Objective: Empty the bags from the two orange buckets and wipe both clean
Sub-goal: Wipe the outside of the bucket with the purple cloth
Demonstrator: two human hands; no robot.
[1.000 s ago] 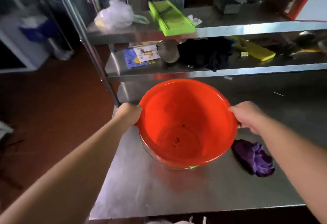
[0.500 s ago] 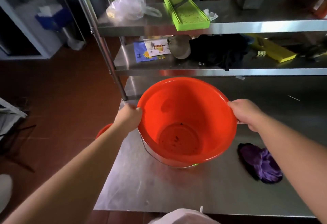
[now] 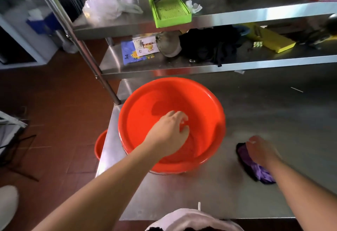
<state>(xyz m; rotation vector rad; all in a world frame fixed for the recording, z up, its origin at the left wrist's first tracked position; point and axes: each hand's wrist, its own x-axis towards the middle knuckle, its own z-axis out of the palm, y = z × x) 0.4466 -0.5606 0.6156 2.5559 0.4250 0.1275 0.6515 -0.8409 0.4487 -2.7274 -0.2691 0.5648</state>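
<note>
An orange bucket (image 3: 198, 106) stands upright on the steel table (image 3: 273, 117), with no bag in it. My left hand (image 3: 169, 133) reaches down inside it, fingers spread, holding nothing. A purple cloth (image 3: 255, 167) lies on the table to the bucket's right. My right hand (image 3: 260, 150) rests on top of that cloth, fingers curled over it; the motion blur hides whether it grips. A second orange bucket (image 3: 99, 146) shows only as a rim on the floor, left of the table edge.
Two steel shelves rise behind the bucket. The upper shelf carries a green slicer (image 3: 167, 6) and a clear plastic bag (image 3: 105, 6); the lower shelf (image 3: 182, 66) holds packets, dark fabric and a yellow slicer (image 3: 271, 39). Red tiled floor lies to the left.
Both hands have let go of the bucket's rim. The left hand moved down into the bucket, the right hand dropped to the purple cloth.
</note>
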